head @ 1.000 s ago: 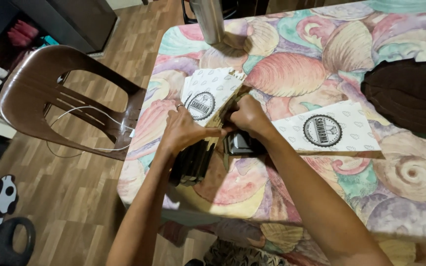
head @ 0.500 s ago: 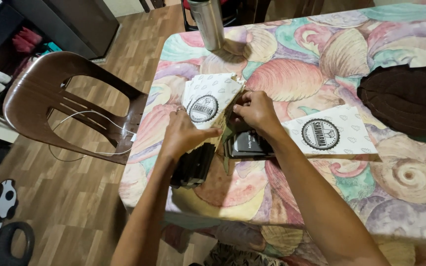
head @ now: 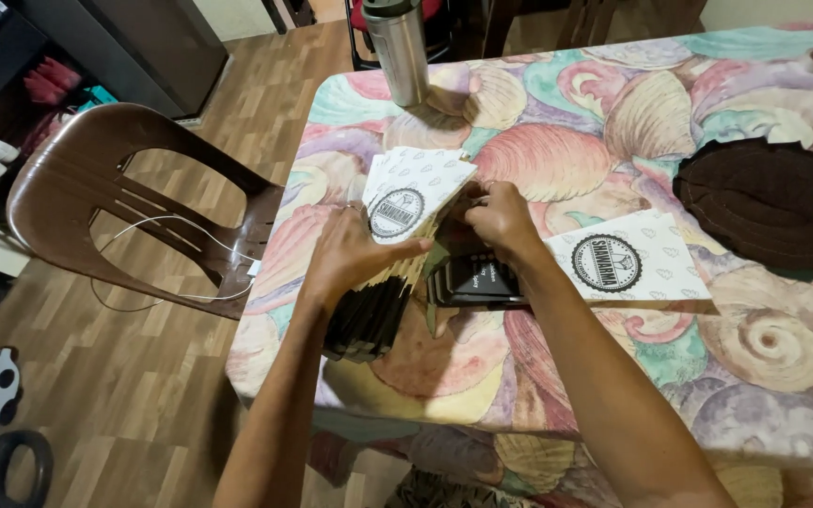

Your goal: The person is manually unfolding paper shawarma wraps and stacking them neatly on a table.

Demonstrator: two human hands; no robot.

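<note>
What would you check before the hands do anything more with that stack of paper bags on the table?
1. Left hand on the stack of paper bags: ok, it rests on top of them.
2. Right hand in contact with the stack: ok, its fingers reach in at the stack's right side.
3. Stack fully on the table: not ok, its near end is close to the table's front edge.
4. Steel flask out of the way: ok, it stands upright at the far edge.
5. Single flat bag apart from the stack: ok, it lies to the right.
6. How many bags are pinched: cannot tell.
</note>
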